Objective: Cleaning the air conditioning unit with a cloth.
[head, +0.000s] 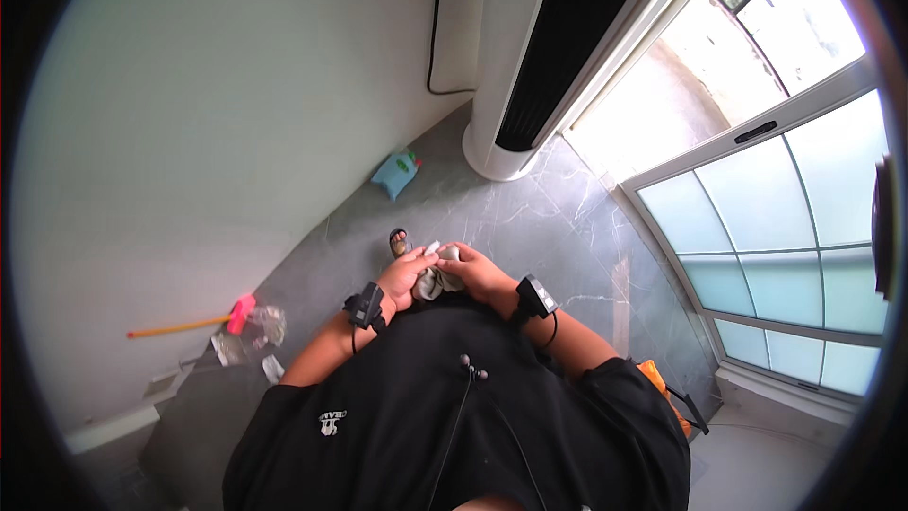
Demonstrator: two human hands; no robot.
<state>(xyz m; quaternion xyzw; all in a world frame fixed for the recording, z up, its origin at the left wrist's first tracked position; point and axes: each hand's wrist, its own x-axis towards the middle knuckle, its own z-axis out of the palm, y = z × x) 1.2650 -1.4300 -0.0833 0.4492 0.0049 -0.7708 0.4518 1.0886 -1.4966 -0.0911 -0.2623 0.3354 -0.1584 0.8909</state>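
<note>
A crumpled greyish cloth (436,284) is bunched between my two hands, close in front of my black shirt. My left hand (406,275) has its fingers on the cloth, with a small white piece (432,248) at its fingertips; whether that piece is part of the cloth I cannot tell. My right hand (474,270) grips the cloth from the other side, with a pale fold of it sticking up by the thumb. The fingertips of both hands nearly meet. Each wrist bears a black strapped device with a cable.
A blue pouch (397,174) lies on the grey tiled floor by the wall, near a tall white floor-standing unit (489,149). At the left are a pink-headed tool with a yellow handle (181,326) and crumpled plastic (268,325). A frosted glass door (766,227) stands at the right.
</note>
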